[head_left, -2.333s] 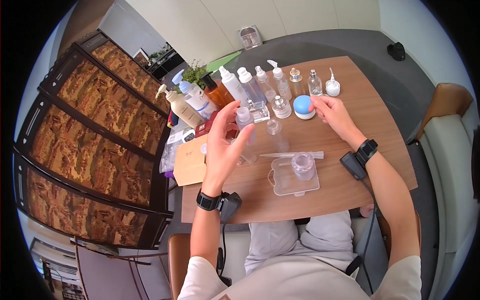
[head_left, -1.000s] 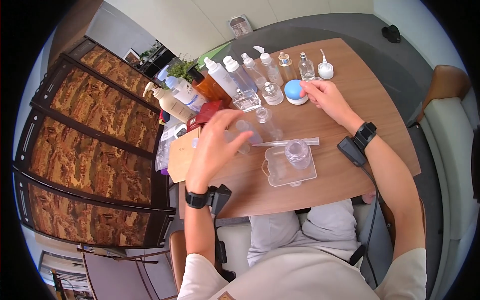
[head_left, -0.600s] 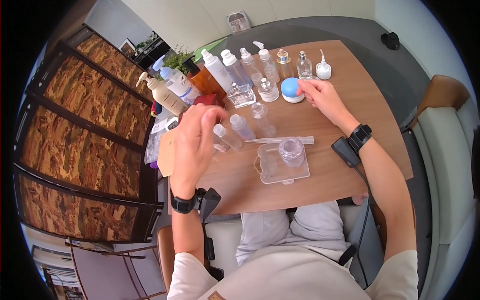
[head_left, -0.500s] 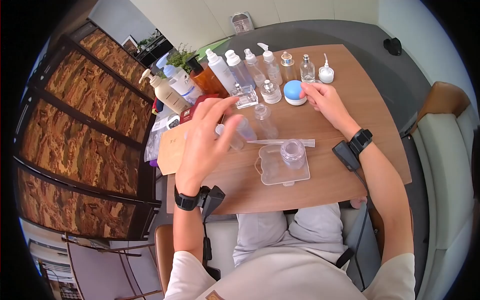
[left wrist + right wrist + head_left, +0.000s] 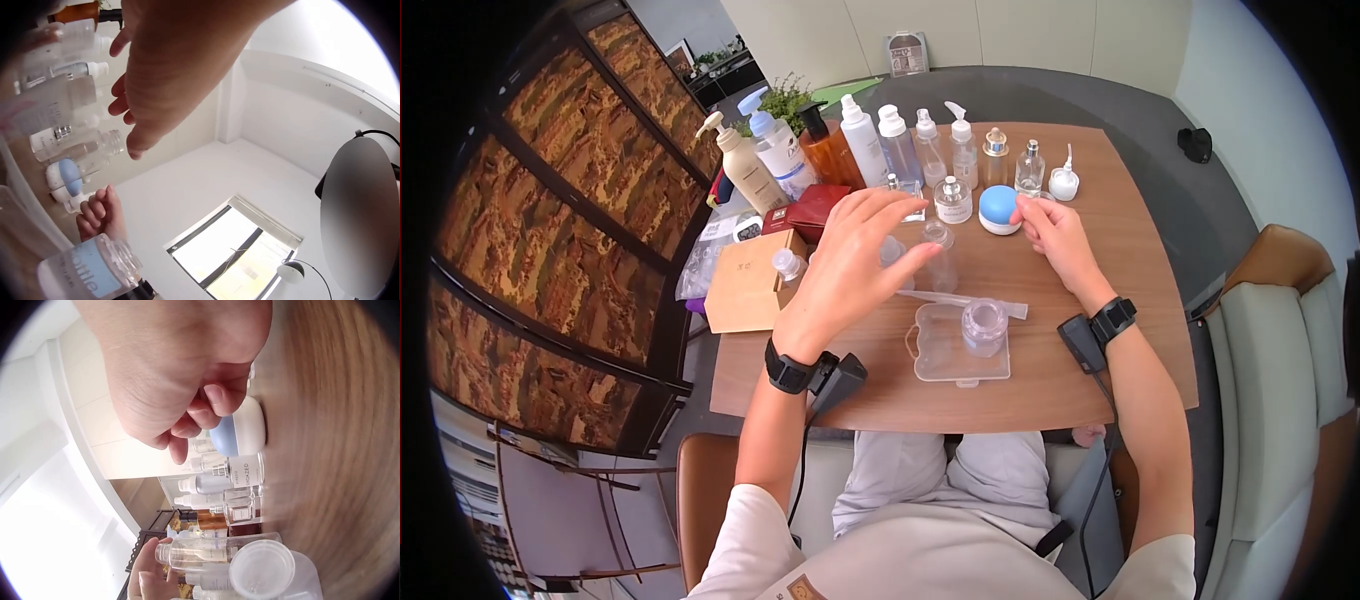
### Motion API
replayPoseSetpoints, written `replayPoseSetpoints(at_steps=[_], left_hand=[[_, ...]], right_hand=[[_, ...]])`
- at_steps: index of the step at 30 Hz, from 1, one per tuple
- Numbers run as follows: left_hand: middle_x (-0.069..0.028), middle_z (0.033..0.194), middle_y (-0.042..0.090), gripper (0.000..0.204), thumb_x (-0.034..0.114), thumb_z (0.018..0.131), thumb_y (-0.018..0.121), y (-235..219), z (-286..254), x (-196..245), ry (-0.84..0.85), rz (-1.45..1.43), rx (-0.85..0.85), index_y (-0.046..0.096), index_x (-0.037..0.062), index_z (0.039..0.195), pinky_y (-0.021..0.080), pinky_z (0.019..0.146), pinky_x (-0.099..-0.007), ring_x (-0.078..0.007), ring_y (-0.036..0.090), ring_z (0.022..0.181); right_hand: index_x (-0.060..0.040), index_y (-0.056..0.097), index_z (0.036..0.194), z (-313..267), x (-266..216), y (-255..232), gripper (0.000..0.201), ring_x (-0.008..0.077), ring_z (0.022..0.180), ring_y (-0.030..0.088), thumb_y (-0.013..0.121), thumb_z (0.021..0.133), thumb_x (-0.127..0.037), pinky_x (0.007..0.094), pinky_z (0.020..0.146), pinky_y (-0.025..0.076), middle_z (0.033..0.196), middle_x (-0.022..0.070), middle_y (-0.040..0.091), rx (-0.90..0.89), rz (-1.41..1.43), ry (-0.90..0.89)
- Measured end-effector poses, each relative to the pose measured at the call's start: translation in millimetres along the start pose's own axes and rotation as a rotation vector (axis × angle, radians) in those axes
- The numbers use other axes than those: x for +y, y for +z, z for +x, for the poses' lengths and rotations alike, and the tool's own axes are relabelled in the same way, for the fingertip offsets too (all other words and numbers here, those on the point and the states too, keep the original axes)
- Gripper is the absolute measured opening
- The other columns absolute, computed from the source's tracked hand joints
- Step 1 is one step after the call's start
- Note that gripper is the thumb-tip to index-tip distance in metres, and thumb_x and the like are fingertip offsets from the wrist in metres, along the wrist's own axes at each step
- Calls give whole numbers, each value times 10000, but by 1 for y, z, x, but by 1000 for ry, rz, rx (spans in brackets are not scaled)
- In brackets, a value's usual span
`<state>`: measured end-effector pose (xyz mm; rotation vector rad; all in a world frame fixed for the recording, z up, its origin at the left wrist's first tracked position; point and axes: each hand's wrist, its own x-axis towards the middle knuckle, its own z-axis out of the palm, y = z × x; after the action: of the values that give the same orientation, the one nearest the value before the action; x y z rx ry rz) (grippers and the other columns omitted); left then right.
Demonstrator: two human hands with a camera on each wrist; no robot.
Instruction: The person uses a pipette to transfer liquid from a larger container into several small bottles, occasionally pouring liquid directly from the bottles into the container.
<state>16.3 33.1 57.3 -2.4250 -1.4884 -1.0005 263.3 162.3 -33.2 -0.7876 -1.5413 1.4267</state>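
In the head view my left hand (image 5: 855, 260) hovers with spread fingers and holds nothing. Behind it, a small frosted bottle (image 5: 891, 251) is partly hidden by the thumb, and a clear open-necked bottle (image 5: 940, 262) stands just right of the thumb tip. My right hand (image 5: 1055, 240) has its fingers curled in, fingertips right at a white jar with a blue lid (image 5: 999, 207). From the right wrist, the curled fingers (image 5: 201, 415) overlap that jar (image 5: 240, 428), and nothing shows in them. A wide-mouthed clear jar (image 5: 985, 325) stands on a flat transparent plastic case (image 5: 940, 345).
Pump and spray bottles line the table's far side, among them an amber bottle (image 5: 832, 155). A square perfume bottle and a round perfume bottle (image 5: 952, 202) stand before them. At left lie a cardboard box (image 5: 745, 285) and a dark red pouch (image 5: 815, 212). A tapered clear tube (image 5: 1000, 308) lies behind the case.
The small frosted bottle, raised between the left thumb and fingers at first, now stands lower, let go. The left hand drew left, then spread again above the bottles. The right hand stays by the blue-lidded jar.
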Motion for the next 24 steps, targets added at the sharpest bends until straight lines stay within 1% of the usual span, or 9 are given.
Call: replayPoseSetpoints(at_steps=[2,4,5,7,9,11,13,18,24], left_hand=[[-142,1167,635,431,242,832,750,3,1,-4,14,6,4,638,18,1183,423,1001,-429,-323,558,1130],[-138,1156,639,423,200,829,753,7,1,-6,8,-64,106,633,22,1194,434,987,-427,-326,568,1107],[-138,1156,639,423,200,829,753,8,0,-6,13,-74,113,633,22,1194,434,987,-427,-326,568,1107],[-136,1142,641,423,147,820,754,11,-2,-6,-10,-99,280,628,22,1203,444,973,-424,-329,581,1068],[-136,1117,645,421,102,806,754,13,-6,-12,-5,-130,327,632,24,1201,452,963,-433,-327,589,1036],[-137,1098,647,416,93,797,755,14,-11,-20,81,-28,370,639,29,1191,453,963,-446,-324,597,1014],[-124,1076,651,395,88,794,753,15,-13,-23,75,-18,387,648,34,1171,450,970,-454,-316,598,1009],[-83,1043,658,359,142,789,767,15,-13,-26,157,78,307,659,49,1119,437,1001,-455,-269,601,1000],[-67,1034,661,357,159,773,783,12,-12,-19,204,84,343,666,61,1095,434,1004,-465,-248,598,997]], right_hand=[[-34,664,836,1,2,-1,368,10,568,294,568,1004,-347,201,497,231,639,-100,376,8,-11,-7],[-31,667,841,1,2,-2,365,10,575,297,569,1003,-343,201,500,233,643,-98,381,-13,6,-4],[-31,667,841,0,2,-1,365,10,575,297,569,1003,-343,201,500,233,643,-98,381,-6,-5,-6],[-28,669,847,0,1,-1,358,10,579,299,572,1002,-337,200,503,232,642,-98,380,-14,3,-1],[-27,667,847,0,1,-2,354,9,582,299,574,1000,-332,199,505,231,641,-97,379,-23,-2,11],[-29,664,841,1,3,-2,357,8,577,295,575,1001,-336,199,502,226,637,-97,378,-18,2,9],[-31,662,839,0,2,0,359,6,574,295,575,1001,-339,198,500,227,635,-98,380,-8,-15,25],[-34,652,842,2,3,1,354,1,559,299,570,1006,-336,192,491,236,627,-99,387,12,-19,43],[-35,644,829,0,-1,3,348,4,552,290,570,1007,-325,193,487,232,627,-98,377,0,0,47]])
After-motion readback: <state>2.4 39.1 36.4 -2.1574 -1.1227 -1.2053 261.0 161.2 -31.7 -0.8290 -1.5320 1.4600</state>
